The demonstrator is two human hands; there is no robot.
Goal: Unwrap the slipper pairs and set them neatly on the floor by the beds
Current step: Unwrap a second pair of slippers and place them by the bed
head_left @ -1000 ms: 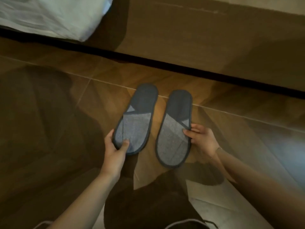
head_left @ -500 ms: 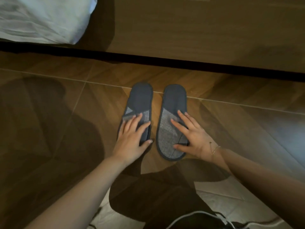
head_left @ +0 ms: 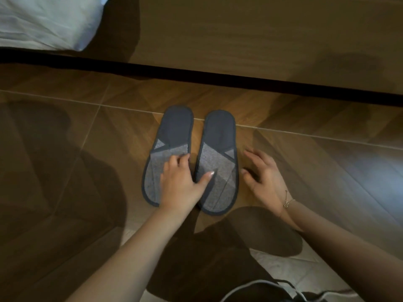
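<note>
Two flat slippers lie side by side on the wooden floor, unwrapped, heels toward the bed frame. Each has a dark blue insole and a grey toe band. My left hand [head_left: 181, 184] rests flat on the left slipper [head_left: 172, 138], fingers spread, its thumb reaching onto the right slipper [head_left: 219, 144]. My right hand [head_left: 263, 177] hovers open just right of the right slipper, apart from it and holding nothing.
A wooden bed frame panel [head_left: 250, 40] with a dark gap below it runs across the top. White bedding [head_left: 43, 20] hangs at the top left. A pale mat [head_left: 283, 267] and dark clothing lie near the bottom edge.
My right hand has lifted off the right slipper and moved to its right side. My left hand stays on the left slipper. The slippers now lie closer and more parallel.
</note>
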